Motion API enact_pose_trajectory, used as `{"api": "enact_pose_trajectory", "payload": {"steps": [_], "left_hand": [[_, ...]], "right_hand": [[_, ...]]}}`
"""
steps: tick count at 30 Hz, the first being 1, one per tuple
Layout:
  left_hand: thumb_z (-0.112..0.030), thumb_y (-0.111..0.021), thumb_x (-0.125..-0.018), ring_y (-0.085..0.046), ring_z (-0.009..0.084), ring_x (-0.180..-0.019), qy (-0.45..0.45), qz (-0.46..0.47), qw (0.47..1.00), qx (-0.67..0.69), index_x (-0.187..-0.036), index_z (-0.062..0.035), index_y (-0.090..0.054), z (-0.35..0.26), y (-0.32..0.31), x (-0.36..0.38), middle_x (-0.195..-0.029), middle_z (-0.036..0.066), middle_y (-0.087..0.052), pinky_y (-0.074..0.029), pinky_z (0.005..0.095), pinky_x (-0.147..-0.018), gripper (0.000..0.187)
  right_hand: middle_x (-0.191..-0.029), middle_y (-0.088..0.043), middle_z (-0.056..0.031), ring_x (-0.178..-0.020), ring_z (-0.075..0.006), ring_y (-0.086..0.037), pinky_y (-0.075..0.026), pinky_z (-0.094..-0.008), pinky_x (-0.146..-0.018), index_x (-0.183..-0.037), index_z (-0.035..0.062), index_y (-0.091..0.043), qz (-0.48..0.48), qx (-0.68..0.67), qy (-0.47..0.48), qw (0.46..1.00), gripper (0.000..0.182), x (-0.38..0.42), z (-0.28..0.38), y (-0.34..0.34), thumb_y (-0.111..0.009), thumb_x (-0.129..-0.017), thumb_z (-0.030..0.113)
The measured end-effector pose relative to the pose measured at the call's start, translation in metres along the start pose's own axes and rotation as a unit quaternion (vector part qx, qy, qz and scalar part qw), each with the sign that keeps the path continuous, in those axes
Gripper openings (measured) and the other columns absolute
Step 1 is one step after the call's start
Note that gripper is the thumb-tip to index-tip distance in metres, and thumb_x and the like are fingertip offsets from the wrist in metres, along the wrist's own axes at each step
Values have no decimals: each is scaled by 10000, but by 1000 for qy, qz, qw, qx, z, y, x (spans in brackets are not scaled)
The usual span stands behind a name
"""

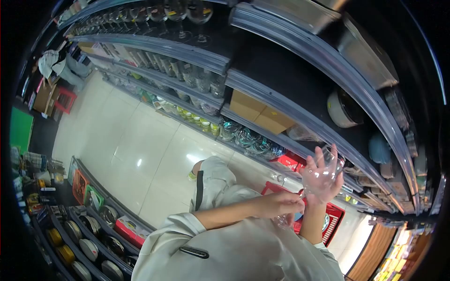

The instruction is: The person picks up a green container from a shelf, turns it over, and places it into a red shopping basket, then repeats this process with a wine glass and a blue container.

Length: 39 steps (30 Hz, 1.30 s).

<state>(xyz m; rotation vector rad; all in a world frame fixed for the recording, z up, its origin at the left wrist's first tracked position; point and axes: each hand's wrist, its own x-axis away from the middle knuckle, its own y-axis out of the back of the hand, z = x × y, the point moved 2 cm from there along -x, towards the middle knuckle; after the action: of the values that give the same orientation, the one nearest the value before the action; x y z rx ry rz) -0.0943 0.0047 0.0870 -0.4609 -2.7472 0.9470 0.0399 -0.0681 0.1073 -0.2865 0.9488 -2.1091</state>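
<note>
A clear stemmed glass [322,180] lies tilted between my two hands, its bowl towards the upper right. My right hand [333,188] cups the bowl from behind, with fingers spread around it and seen partly through the glass. My left hand [284,204] is closed near the stem, and the round foot [285,221] shows just below its fingers. Behind the hands, low down, is a red shopping basket [333,225], partly hidden by my right forearm.
Shelves [206,58] with stemmed glasses [176,10], tumblers and jars run along the top. A cardboard box [260,112] and a pot [343,108] sit on shelves. Lids stand in a lower-left rack [101,229]. A person [63,65] bends near a red stool [65,99].
</note>
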Motion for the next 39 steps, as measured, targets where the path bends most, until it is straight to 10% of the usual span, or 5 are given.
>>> {"api": "enact_pose_trajectory", "payload": {"steps": [13, 23, 28, 32, 39], "left_hand": [[-264, -492, -973, -607, 162, -668, -122, -300, 895, -308, -1021, -50, -591, -21, 68, 63, -701, 60, -617, -475, 319, -642, 240], [-138, -428, -1000, -580, 119, -688, -158, -349, 908, -172, -982, 9, -584, -8, 77, 82, -749, 50, -595, -482, 282, -669, 215], [-116, -423, -1000, -576, 104, -774, -251, -377, 883, -126, -1029, 22, -579, 0, 87, 89, -835, 50, -601, -480, 261, -721, 210], [-124, -447, -993, -585, 99, -815, -248, -435, 853, -148, -1051, 20, -582, -8, 89, 100, -873, 62, -626, -473, 250, -725, 206], [-148, -473, -989, -587, 79, -780, -184, -392, 883, -182, -1112, 9, -561, -19, 100, 110, -898, 62, -643, -464, 232, -688, 218]], "right_hand": [[-1296, -405, -127, -1185, -289, -482, -457, -492, -943, -1474, 173, -161, -132, 218, -20, 967, 839, -45, -55, -60, -689, -827, 93], [-1430, -308, -211, -1278, -312, -410, -467, -435, -968, -1505, 190, -59, 50, 208, -96, 972, 1035, -41, -91, -80, -719, -740, -36], [-1173, -578, -111, -945, -151, -601, -505, -288, -794, -1449, 47, -249, 98, 278, -251, 922, 683, -27, -109, -86, -620, -877, 2], [-1027, -600, 2, -857, -52, -538, -439, -219, -702, -1258, 10, -547, 114, 341, -270, 893, 353, -18, -125, -82, -603, -941, 154], [-798, -627, 9, -649, -32, -538, -416, -184, -562, -1093, -20, -636, 73, 371, -233, 896, 209, -28, -135, -83, -606, -934, 114]]}}
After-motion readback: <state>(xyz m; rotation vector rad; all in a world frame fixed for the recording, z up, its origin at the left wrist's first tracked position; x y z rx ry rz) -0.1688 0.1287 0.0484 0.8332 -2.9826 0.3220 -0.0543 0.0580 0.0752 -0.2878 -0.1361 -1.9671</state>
